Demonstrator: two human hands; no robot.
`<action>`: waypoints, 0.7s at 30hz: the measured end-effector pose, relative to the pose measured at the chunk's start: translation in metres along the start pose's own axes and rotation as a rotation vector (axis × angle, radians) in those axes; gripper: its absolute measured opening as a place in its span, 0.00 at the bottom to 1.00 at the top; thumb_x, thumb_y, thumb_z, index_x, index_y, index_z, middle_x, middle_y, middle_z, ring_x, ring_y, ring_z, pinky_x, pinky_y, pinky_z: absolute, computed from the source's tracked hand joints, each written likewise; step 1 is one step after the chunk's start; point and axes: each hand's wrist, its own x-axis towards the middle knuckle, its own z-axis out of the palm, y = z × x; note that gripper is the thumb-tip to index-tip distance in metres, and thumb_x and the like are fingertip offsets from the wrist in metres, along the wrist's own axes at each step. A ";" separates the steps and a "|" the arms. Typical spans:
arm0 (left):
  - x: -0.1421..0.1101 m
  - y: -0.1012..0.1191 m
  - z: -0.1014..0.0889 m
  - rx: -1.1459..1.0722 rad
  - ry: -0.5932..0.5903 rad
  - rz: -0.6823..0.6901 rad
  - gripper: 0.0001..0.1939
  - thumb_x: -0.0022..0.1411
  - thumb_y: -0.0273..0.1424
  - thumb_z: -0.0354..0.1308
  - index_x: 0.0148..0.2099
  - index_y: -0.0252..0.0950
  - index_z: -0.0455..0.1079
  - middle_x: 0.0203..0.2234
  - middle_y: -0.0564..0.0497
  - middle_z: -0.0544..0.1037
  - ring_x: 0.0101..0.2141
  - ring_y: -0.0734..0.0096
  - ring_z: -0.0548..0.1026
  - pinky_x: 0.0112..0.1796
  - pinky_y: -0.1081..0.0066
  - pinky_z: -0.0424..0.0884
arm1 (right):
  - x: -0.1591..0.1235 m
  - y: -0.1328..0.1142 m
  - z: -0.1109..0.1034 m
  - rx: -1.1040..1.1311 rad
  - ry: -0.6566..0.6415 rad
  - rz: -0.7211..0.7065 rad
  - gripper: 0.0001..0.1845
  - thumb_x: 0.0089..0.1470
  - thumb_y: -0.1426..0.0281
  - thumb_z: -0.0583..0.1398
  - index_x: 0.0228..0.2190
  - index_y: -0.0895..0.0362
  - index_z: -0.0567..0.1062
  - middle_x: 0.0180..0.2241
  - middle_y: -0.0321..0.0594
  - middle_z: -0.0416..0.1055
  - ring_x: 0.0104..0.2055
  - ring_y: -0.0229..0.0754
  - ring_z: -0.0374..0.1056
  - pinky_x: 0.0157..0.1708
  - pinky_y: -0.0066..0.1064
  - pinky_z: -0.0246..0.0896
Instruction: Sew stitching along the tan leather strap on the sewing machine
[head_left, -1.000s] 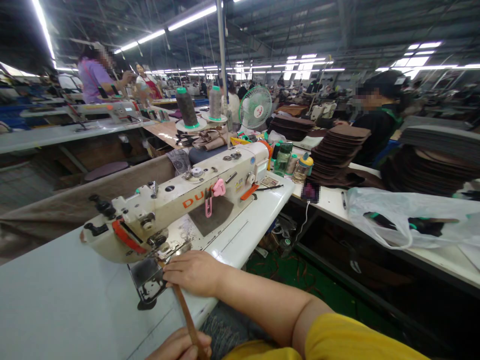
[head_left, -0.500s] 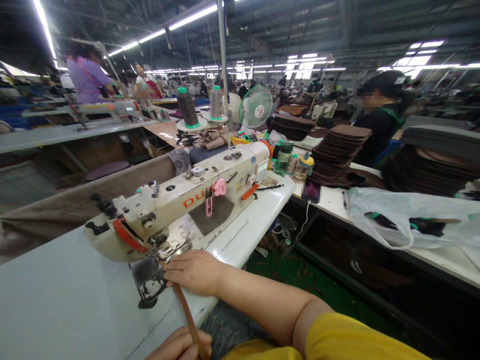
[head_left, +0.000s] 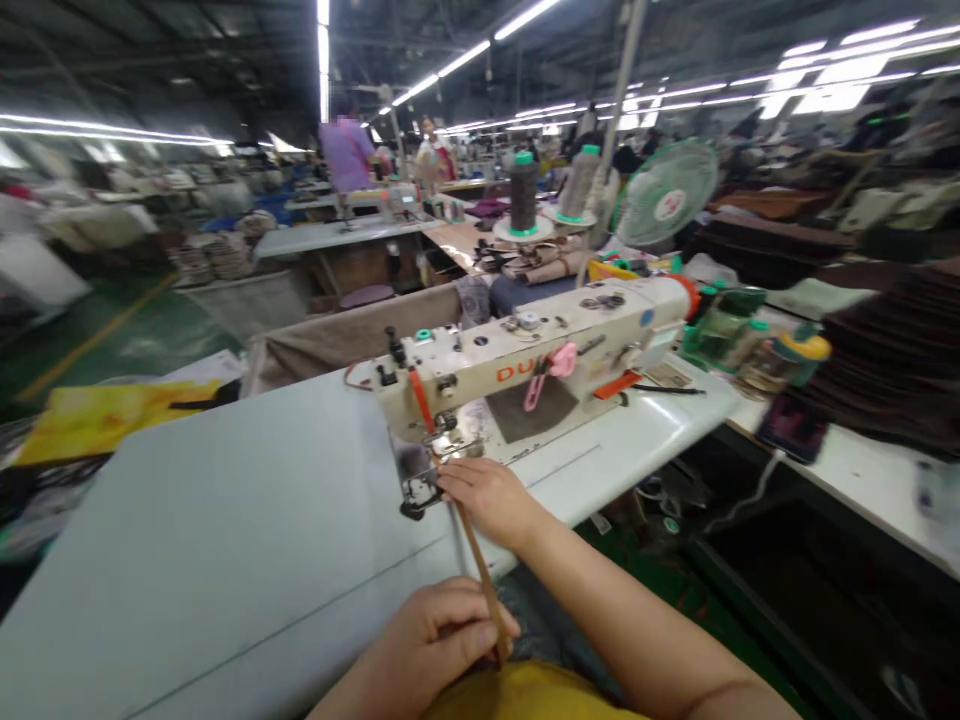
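Head view, one frame: the person sits at a white sewing table [head_left: 225, 530], w/ a cream industrial sewing machine [head_left: 525, 370] at centre. The right hand [head_left: 491, 503] is at frame centre, fingers [head_left: 469, 482] curled over the upper end of a narrow brown leather strip [head_left: 476, 570], right by the metal presser foot [head_left: 418, 487]; thumb hidden, so exact grip unclear. The left hand [head_left: 427, 640], lower centre, is nearly closed, pinching the strip's lower end. Strip runs diagonally between both hands, looks taut, prob. so it stays straight near the needle area. A yellow shirt [head_left: 525, 695] fills the bottom edge. Two thread cones [head_left: 523, 195] stand upper centre behind the machine, placed above it, likely to feed thread down. A green-and-white fan [head_left: 666, 192] sits to their right. Stacked dark brown leather pieces [head_left: 900, 350] lie at right edge, within easy reach of the bench. A phone [head_left: 791, 428] lies on the right-hand table. Upper left, a co-worker in a lilac top [head_left: 345, 155] stands at another machine.
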 end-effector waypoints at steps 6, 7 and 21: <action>0.000 0.004 -0.001 -0.171 0.046 0.052 0.26 0.68 0.50 0.62 0.48 0.31 0.83 0.37 0.42 0.80 0.36 0.66 0.77 0.43 0.69 0.73 | 0.001 0.004 0.001 0.012 -0.018 0.001 0.15 0.69 0.70 0.60 0.55 0.57 0.79 0.56 0.46 0.78 0.59 0.48 0.74 0.60 0.43 0.71; 0.000 0.002 -0.002 -0.194 0.067 0.050 0.27 0.67 0.51 0.62 0.48 0.30 0.83 0.37 0.42 0.80 0.36 0.66 0.77 0.43 0.69 0.73 | 0.001 0.004 0.001 -0.002 -0.025 -0.006 0.15 0.70 0.71 0.59 0.54 0.57 0.79 0.56 0.46 0.78 0.59 0.49 0.74 0.59 0.44 0.72; 0.006 -0.024 -0.012 -0.163 0.185 0.000 0.20 0.62 0.45 0.62 0.45 0.34 0.80 0.32 0.48 0.77 0.34 0.67 0.72 0.39 0.70 0.69 | 0.007 0.007 -0.001 -0.071 -0.010 -0.085 0.16 0.72 0.69 0.56 0.54 0.54 0.80 0.55 0.44 0.79 0.58 0.49 0.76 0.57 0.44 0.75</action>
